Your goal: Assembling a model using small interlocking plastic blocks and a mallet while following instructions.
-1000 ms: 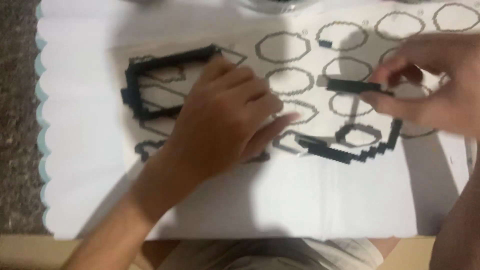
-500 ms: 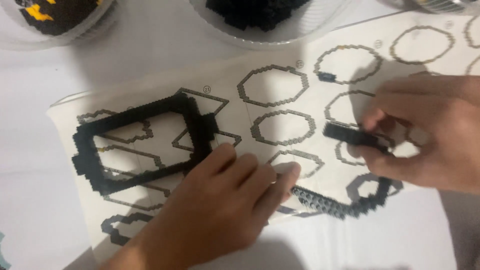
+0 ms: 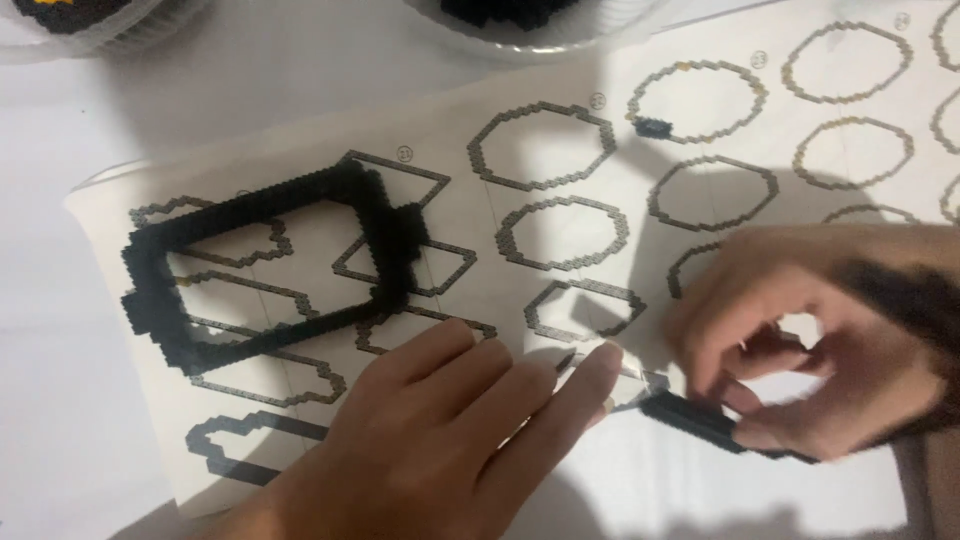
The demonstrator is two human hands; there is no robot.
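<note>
Right hand (image 3: pixel 800 350): fingers curled and pinched on a black strip of small plastic building bricks (image 3: pixel 700 420), which lay at the lower edge of the white printed pattern sheet (image 3: pixel 560 170).

Left hand (image 3: pixel 440 440): flat, fingers spread, holding nothing, pressing the sheet.

Black brick-built rectangular frame (image 3: pixel 270 265): lying on the sheet, well left.

Step judged: seating the strip; alignment with an outline needed.

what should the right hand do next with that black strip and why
Probably press the strip flat onto the sheet. The right hand pinches it at the sheet's lower edge, blurred, while the left hand lies flat, pinning the paper beside it.
</note>
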